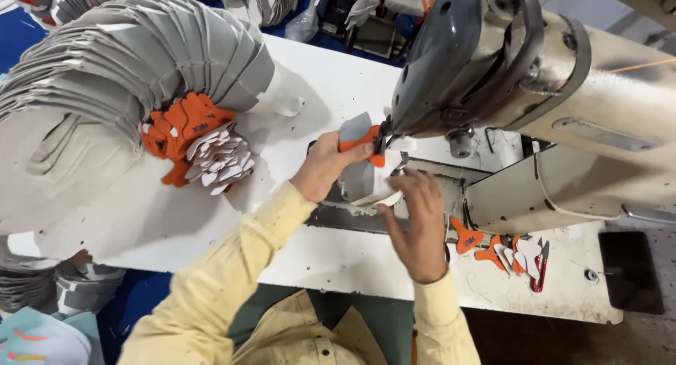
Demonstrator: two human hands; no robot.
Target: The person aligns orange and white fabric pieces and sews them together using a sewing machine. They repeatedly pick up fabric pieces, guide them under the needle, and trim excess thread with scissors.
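Two bare hands meet at the needle end of the grey and cream industrial sewing machine (493, 69), both gripping one workpiece: a grey curved fabric panel (360, 175) with a small orange fabric patch (367, 141) laid across its upper part. The left hand (325, 166) pinches the panel and patch from the left, thumb pressed onto the orange. The right hand (417, 221) grasps the panel's lower edge, fingers curled beneath. The panel sits under the machine head, its long axis running up and away from the person, the upper tip pointing toward the far side of the white worktable (211, 224); the patch lies crosswise, its long axis pointing toward the needle area.

No bins or trays show; stock lies loose in piles on the table. A large fanned stack of grey cut panels (141, 48) curves across the left, with a heap of orange and white small cut pieces (201, 147) against it. To the right lie a few more orange and white pieces (503, 252) beside red-handled thread snips (541, 270).
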